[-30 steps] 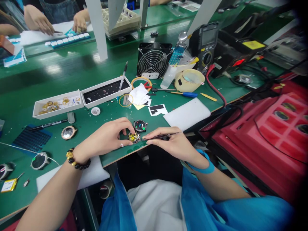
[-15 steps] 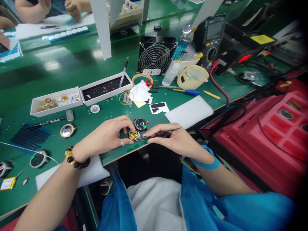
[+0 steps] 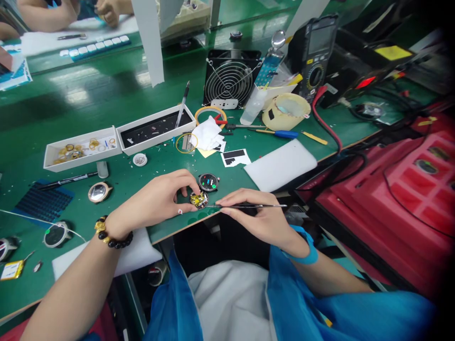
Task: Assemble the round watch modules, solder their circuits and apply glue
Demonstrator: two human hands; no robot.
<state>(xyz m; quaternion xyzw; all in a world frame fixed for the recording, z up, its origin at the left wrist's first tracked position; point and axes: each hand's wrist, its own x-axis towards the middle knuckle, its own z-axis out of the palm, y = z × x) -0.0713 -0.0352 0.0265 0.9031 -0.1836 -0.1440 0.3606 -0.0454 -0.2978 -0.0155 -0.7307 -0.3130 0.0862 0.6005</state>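
My left hand (image 3: 167,194) grips the rim of an opened round watch case (image 3: 199,200) between thumb and fingers at the bench's front edge. Gold-coloured parts show inside the case. My right hand (image 3: 254,213) is closed on dark tweezers (image 3: 245,206), held nearly level, with the tips at the right side of the case. Just behind the case lies a round watch face (image 3: 208,182) with a green sticker and coloured marks on its black screen. Whether the face is joined to the case, I cannot tell.
Behind are white boxes of small parts (image 3: 83,163), a fan (image 3: 229,80), a tape roll (image 3: 284,113) and a blue-handled screwdriver (image 3: 286,134). A white foam pad (image 3: 280,166) lies right, red trays (image 3: 408,189) beyond. More watches (image 3: 99,192) sit left. Another person's hands (image 3: 108,12) show across.
My right hand has dropped slightly and turned, so the tweezers' rear end points lower and they lie more level. My left hand keeps its hold on the watch case.
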